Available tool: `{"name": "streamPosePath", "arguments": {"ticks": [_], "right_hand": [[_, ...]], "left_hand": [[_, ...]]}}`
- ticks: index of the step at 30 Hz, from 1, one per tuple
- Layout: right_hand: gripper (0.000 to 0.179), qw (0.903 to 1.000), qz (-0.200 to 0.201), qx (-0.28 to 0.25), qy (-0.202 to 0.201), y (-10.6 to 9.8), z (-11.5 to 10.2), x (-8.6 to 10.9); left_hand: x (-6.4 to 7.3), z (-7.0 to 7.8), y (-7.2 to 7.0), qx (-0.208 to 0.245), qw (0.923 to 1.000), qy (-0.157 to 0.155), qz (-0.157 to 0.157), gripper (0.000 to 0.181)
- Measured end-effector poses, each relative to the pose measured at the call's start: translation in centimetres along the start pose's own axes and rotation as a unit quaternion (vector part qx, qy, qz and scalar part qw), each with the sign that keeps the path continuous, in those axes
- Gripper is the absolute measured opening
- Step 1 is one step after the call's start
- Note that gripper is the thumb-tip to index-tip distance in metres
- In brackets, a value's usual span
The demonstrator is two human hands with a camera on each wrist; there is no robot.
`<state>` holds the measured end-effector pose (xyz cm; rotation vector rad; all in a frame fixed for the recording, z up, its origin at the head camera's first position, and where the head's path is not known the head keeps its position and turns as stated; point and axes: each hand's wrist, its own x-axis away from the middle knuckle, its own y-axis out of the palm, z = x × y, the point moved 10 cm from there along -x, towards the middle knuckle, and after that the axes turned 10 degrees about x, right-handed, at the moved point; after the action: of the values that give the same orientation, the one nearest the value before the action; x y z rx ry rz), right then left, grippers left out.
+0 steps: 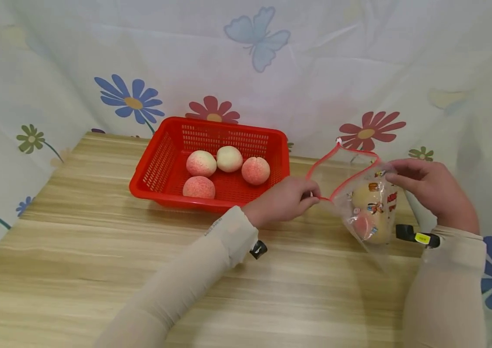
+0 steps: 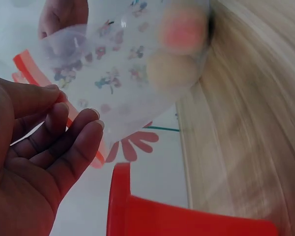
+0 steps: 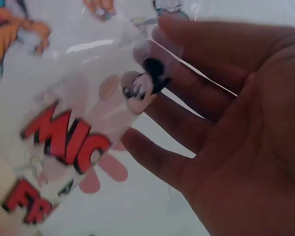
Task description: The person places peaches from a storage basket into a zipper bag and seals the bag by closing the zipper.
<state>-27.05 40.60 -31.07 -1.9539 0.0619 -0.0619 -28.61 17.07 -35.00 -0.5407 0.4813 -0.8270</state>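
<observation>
A clear plastic zip bag (image 1: 385,186) is located over the right part of the wood-grain tabletop (image 1: 298,295), to the right of the basket. Its mouth is parted, with red zip strips spread into a loop and a white slider (image 1: 339,140) at the top corner. The film is creased and shiny, printed with small cartoon figures and red lettering. At least two round, peach-like fruits (image 1: 363,224), one pink and one cream, rest in the bag's lower part; the exact count cannot be told through the film. Whether the bag's base touches the tabletop cannot be told.

The left hand (image 1: 285,199) pinches the red zip edge between thumb and fingertips, a narrow grip. The right hand (image 1: 439,191) pinches the bag's opposite side near the top between thumb and forefinger; its remaining fingers lie behind the film.

A red plastic basket (image 1: 154,166) with perforated walls stands on the tabletop and contains four peaches (image 1: 230,159), two paler and two more strongly pink. In the head view the left hand overlaps the basket's near right corner. Each sleeve carries a black wrist device (image 1: 258,249), the right one labelled yellow. A white curtain (image 1: 315,43) printed with flowers and a blue butterfly hangs behind.
</observation>
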Motion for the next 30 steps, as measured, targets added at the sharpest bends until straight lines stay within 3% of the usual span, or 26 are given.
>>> {"name": "streamPosePath", "arguments": {"ticks": [3, 7, 12, 17, 22, 30], "right_hand": [[0.059, 0.9989, 0.003, -0.037, -0.028, 0.1, -1.8, 0.2], [0.056, 0.9944, 0.040, -0.076, -0.062, -0.2, -4.7, 0.2], [0.051, 0.9926, 0.083, -0.074, -0.049, 0.5, -6.4, 0.4], [0.046, 0.9886, 0.123, -0.079, -0.038, 1.2, -7.5, 0.4], [0.037, 0.9763, 0.180, -0.107, -0.054, 1.1, -8.0, 0.8], [0.031, 0.9487, 0.229, -0.215, -0.041, 1.6, -7.6, 1.0]], "left_hand": [[0.3, 0.1, -0.8, -0.005, 0.9999, 0.009, 0.014, 0.011], [0.6, 0.1, -1.4, -0.013, 0.9998, -0.001, 0.016, 0.015], [1.0, 0.1, -1.5, -0.043, 0.9990, -0.011, 0.006, 0.018], [1.6, 0.3, -1.4, -0.091, 0.9958, 0.002, 0.001, 0.018], [2.3, 0.1, -1.3, -0.122, 0.9925, 0.008, 0.003, 0.017], [3.4, 0.1, -2.6, -0.154, 0.9877, 0.012, 0.026, 0.014]]}}
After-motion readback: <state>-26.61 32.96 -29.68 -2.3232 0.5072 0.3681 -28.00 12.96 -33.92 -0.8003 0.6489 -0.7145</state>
